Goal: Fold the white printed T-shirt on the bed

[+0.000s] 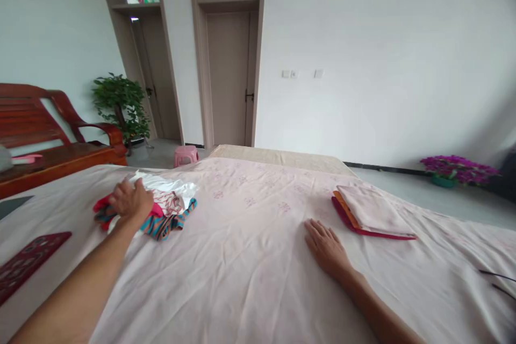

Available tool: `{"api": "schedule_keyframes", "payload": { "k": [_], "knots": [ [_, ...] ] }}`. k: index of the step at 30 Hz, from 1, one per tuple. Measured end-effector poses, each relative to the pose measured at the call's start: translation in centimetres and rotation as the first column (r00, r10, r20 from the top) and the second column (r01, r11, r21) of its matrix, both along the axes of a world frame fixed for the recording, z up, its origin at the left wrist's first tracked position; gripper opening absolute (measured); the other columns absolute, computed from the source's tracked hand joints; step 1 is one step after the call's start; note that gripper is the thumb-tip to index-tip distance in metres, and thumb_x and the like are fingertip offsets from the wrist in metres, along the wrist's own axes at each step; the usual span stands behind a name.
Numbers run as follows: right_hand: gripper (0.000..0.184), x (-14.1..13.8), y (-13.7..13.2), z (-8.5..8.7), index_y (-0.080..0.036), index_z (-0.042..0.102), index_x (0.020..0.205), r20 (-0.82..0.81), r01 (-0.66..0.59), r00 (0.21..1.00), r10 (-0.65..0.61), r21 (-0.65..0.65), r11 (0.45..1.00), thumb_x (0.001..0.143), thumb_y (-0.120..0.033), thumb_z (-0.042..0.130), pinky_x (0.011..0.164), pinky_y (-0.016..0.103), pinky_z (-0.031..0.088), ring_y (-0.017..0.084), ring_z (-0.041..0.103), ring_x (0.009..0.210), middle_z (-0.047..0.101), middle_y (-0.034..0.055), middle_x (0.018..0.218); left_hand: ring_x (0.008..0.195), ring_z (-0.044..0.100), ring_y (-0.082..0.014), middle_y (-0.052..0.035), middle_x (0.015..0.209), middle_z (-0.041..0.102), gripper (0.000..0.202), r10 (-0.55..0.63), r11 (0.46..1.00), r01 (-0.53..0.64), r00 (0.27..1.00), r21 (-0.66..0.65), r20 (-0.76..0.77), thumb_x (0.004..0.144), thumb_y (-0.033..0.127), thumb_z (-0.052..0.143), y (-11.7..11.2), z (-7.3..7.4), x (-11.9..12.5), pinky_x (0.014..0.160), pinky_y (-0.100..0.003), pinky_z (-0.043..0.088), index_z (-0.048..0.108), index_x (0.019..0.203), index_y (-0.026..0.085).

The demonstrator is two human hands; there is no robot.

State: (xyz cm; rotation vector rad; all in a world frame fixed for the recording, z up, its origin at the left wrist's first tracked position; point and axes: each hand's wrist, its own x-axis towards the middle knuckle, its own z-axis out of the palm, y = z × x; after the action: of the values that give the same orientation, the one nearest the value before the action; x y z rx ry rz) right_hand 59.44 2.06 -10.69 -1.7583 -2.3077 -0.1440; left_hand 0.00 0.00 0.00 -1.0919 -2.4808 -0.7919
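My left hand [129,200] reaches out to a crumpled heap of clothes [169,204], white, pink and striped teal, lying on the pale pink sheet [250,258]. Its fingers curl down onto the heap's left side; whether they grip the cloth is hidden. My right hand [325,247] lies flat and open on the sheet, fingers stretched forward, holding nothing. A little beyond and to the right of it sits a neat stack of folded cloths [371,212], pale pink on top with orange and red edges below.
A red wooden bench [52,140] stands at the left with a potted plant [119,105] behind it. A small pink stool [185,156] sits by the doors [229,78]. Purple flowers [457,167] rest on the floor at right. A dark red patterned panel [28,259] lies at the left edge.
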Motion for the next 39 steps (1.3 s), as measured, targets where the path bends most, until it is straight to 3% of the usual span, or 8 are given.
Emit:
{"api": "schedule_keyframes", "payload": {
  "k": [7,13,15,17,19,21,30,39],
  "knots": [
    [0.051,-0.5,-0.5,0.7,-0.025,0.049,0.145,-0.037,0.021,0.999,-0.020,0.008,1.000,0.099,-0.040,0.034,0.118,0.047,0.025,0.024,0.038,0.142,0.046,0.0061,0.151,0.103,0.061,-0.0424,-0.0225,0.114,0.064,0.047,0.084,0.996,-0.087,0.962,0.000,0.258,0.081,0.037,0.058,-0.6,1.7,-2.9,0.082,-0.056,0.049,0.059,0.118,0.008],
    [0.052,-0.3,-0.2,0.7,-0.023,0.050,0.145,-0.027,0.013,1.000,-0.013,0.003,1.000,0.098,-0.040,0.034,0.118,0.046,0.025,0.024,0.038,0.141,0.046,0.0072,0.151,0.099,0.065,-0.0263,-0.0094,0.106,0.071,0.040,-0.209,0.961,0.167,0.960,0.220,0.184,0.089,0.041,0.044,0.9,3.9,6.3,0.084,-0.035,0.051,0.064,0.115,0.019],
    [0.052,-0.2,-0.2,0.6,-0.024,0.050,0.145,-0.032,0.010,0.999,-0.010,-0.004,1.000,0.099,-0.040,0.033,0.118,0.046,0.025,0.024,0.038,0.142,0.046,0.0069,0.151,0.090,0.066,-0.0219,-0.0064,0.102,0.072,0.044,-0.582,0.787,0.479,0.786,0.389,0.209,0.087,0.042,0.048,-0.2,4.0,12.0,0.079,-0.030,0.051,0.063,0.120,0.018],
    [0.051,-0.1,-0.2,0.7,-0.024,0.050,0.144,-0.041,0.006,0.999,-0.007,-0.016,1.000,0.099,-0.040,0.032,0.118,0.045,0.025,0.024,0.038,0.142,0.046,0.0063,0.151,0.079,0.066,-0.0188,-0.0040,0.096,0.073,0.049,-0.839,0.543,0.765,0.486,0.347,0.244,0.083,0.044,0.056,-2.7,3.4,17.6,0.072,-0.027,0.051,0.062,0.125,0.020],
    [0.051,-0.1,-0.4,0.9,-0.024,0.050,0.144,-0.052,0.003,0.999,-0.004,-0.029,1.000,0.100,-0.040,0.031,0.118,0.045,0.024,0.024,0.038,0.142,0.046,0.0062,0.152,0.076,0.067,-0.0182,-0.0024,0.091,0.074,0.047,-0.921,0.289,0.937,0.217,0.194,0.323,0.082,0.041,0.062,-5.6,2.2,22.1,0.070,-0.026,0.051,0.063,0.126,0.024],
    [0.051,-0.1,-0.6,1.2,-0.023,0.051,0.144,-0.063,0.001,0.998,-0.003,-0.033,0.999,0.101,-0.039,0.029,0.118,0.044,0.024,0.024,0.037,0.142,0.046,0.0066,0.152,0.077,0.068,-0.0183,-0.0020,0.086,0.074,0.032,-0.929,0.221,0.971,0.181,0.092,0.322,0.086,0.041,0.059,-7.9,0.6,24.6,0.072,-0.027,0.051,0.070,0.114,0.028],
    [0.047,-0.2,-1.1,1.7,-0.021,0.053,0.141,-0.089,-0.004,0.996,0.001,-0.034,0.999,0.101,-0.036,0.034,0.117,0.039,0.025,0.023,0.039,0.140,0.048,0.0078,0.149,0.114,0.061,-0.0251,-0.0106,0.120,0.068,0.034,-0.763,0.646,0.761,0.647,-0.067,-0.008,0.089,0.028,0.051,-6.3,-8.7,21.1,0.100,-0.039,0.046,0.064,0.120,0.021],
    [0.045,-0.3,-1.7,2.2,-0.021,0.053,0.140,-0.112,-0.002,0.994,-0.005,-0.057,0.998,0.100,-0.034,0.039,0.116,0.037,0.023,0.024,0.039,0.139,0.049,0.0083,0.149,0.117,0.059,-0.0247,-0.0104,0.124,0.065,0.035,-0.747,0.658,0.730,0.664,-0.184,-0.039,0.094,0.032,0.043,-5.4,-9.9,21.2,0.101,-0.037,0.044,0.065,0.119,0.020]
  ]
}}
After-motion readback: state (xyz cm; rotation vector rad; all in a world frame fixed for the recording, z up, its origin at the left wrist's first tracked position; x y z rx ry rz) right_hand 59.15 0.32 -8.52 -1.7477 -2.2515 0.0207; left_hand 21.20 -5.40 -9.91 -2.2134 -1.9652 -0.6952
